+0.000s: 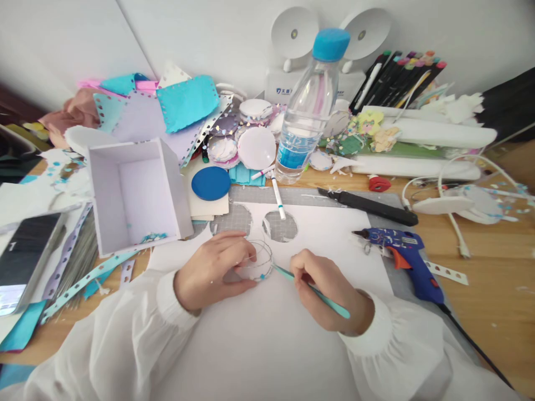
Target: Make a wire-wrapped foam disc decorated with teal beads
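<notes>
My left hand (217, 270) is closed around the left side of a ring of thin coiled wire (271, 257), its thumb and fingers at the wire's edge. A small blue piece (262, 277) sits on the ring's lower part. In my right hand (321, 287) is a pair of teal tweezers (336, 307), gripped like a pen. Their tips reach the right side of the ring; whether they pinch anything is too small to tell. Under both hands lies a white sheet of paper (334, 228) with round holes cut in it.
A grey cutting mat (246, 195) carries a black utility knife (371, 206). To the right lies a blue glue gun (401, 250) with its cord. A water bottle (307, 120) stands behind, an open white box (136, 195) at left. Paper discs (257, 147) crowd the back.
</notes>
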Demonstrator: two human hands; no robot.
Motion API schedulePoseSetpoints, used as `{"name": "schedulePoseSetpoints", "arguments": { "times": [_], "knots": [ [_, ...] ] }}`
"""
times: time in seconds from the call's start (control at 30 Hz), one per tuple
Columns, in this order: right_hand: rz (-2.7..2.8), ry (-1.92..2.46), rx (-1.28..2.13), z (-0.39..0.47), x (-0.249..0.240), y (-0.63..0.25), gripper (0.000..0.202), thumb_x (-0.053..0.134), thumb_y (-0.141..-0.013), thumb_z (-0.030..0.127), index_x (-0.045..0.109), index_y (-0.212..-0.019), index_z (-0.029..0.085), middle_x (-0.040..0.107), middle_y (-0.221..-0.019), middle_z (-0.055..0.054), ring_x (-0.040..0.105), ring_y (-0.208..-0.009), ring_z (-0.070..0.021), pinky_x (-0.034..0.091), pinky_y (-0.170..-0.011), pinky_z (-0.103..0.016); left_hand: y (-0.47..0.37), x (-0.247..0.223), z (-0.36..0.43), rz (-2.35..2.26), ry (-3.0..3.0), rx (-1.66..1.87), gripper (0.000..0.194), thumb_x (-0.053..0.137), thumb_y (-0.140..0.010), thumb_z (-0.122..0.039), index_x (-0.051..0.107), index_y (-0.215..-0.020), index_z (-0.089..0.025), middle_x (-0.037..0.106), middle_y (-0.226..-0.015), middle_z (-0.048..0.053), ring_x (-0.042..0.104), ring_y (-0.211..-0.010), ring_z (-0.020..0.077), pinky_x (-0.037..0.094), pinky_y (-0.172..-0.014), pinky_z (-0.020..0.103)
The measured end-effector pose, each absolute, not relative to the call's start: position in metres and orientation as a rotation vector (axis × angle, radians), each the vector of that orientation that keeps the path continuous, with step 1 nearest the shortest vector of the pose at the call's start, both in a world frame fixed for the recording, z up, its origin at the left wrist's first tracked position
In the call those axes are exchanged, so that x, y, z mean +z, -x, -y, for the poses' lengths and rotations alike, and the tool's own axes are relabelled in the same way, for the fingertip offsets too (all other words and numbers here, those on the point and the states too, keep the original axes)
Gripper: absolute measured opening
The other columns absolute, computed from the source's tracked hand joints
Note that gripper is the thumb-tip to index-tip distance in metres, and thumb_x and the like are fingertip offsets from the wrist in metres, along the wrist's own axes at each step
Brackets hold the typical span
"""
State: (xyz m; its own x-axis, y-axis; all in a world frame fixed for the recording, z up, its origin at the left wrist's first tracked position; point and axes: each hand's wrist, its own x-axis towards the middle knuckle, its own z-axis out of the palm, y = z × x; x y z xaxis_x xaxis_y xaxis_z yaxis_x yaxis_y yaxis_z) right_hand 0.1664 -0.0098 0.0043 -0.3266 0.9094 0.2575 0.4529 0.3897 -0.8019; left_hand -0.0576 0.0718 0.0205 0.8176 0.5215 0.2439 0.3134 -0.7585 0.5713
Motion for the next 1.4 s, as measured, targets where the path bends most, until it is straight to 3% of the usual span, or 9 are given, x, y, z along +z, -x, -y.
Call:
{"name": "schedulePoseSetpoints", "arguments": {
  "times": [0.23,0.5,0.73,0.93,1.23,1.3,1.4],
  "knots": [
    [2.114,1.076,0.603,0.0083,0.0070,-0.1632,0.021,0.041,-0.069,0.005,0.033,-0.078,0.023,0.038,-0.061,0.005,0.032,-0.052,-0.0120,0.027,-0.051,-0.025,0.0571,0.0198,-0.0723,-0.599,-2.491,0.532,0.025,0.068,-0.075,-0.019,0.049,-0.091,-0.019,0.045,-0.064,-0.008,0.051,-0.055,0.0082,0.045,-0.099,0.037],
    [2.452,0.954,0.204,0.0078,0.0117,-0.1606,0.016,0.042,-0.070,0.005,0.040,-0.071,0.021,0.045,-0.059,0.000,0.035,-0.055,-0.0160,0.025,-0.052,-0.030,0.0570,0.0201,-0.0721,-0.600,-2.498,0.537,0.026,0.068,-0.076,-0.019,0.050,-0.094,-0.019,0.048,-0.062,-0.008,0.051,-0.055,0.0095,0.046,-0.097,0.038],
    [2.347,1.072,0.359,0.0077,0.0129,-0.1628,0.017,0.042,-0.065,0.005,0.044,-0.072,0.020,0.045,-0.060,0.001,0.034,-0.054,-0.0150,0.028,-0.051,-0.030,0.0558,0.0208,-0.0715,-0.594,-2.498,0.538,0.025,0.067,-0.076,-0.020,0.050,-0.094,-0.019,0.053,-0.067,-0.006,0.051,-0.054,0.0092,0.046,-0.097,0.037],
    [2.287,0.958,0.258,0.0064,0.0083,-0.1647,0.018,0.043,-0.072,0.003,0.045,-0.076,0.020,0.046,-0.059,0.000,0.037,-0.056,-0.0162,0.030,-0.052,-0.030,0.0567,0.0209,-0.0718,-0.592,-2.496,0.547,0.022,0.066,-0.077,-0.021,0.050,-0.090,-0.019,0.051,-0.065,-0.007,0.051,-0.054,0.0089,0.046,-0.097,0.036],
    [2.090,0.963,0.472,0.0047,0.0098,-0.1674,0.020,0.046,-0.071,0.002,0.041,-0.078,0.021,0.042,-0.062,0.001,0.035,-0.057,-0.0143,0.031,-0.054,-0.028,0.0562,0.0217,-0.0722,-0.578,-2.496,0.535,0.020,0.064,-0.078,-0.021,0.050,-0.092,-0.019,0.050,-0.063,-0.007,0.049,-0.054,0.0098,0.047,-0.096,0.038],
    [2.163,0.928,0.458,0.0045,0.0075,-0.1670,0.021,0.046,-0.071,0.002,0.041,-0.078,0.021,0.043,-0.062,0.001,0.034,-0.057,-0.0146,0.031,-0.054,-0.029,0.0565,0.0213,-0.0719,-0.573,-2.483,0.538,0.019,0.063,-0.078,-0.020,0.048,-0.088,-0.020,0.053,-0.066,-0.005,0.050,-0.057,0.0103,0.049,-0.090,0.036],
    [2.215,0.910,0.409,0.0046,0.0051,-0.1658,0.022,0.046,-0.071,0.001,0.040,-0.079,0.021,0.045,-0.061,0.001,0.034,-0.058,-0.0152,0.030,-0.054,-0.030,0.0582,0.0201,-0.0710,-0.608,-2.433,0.486,0.021,0.062,-0.078,-0.020,0.041,-0.079,-0.020,0.059,-0.079,0.000,0.052,-0.064,0.0111,0.050,-0.068,0.027]
  ]
}}
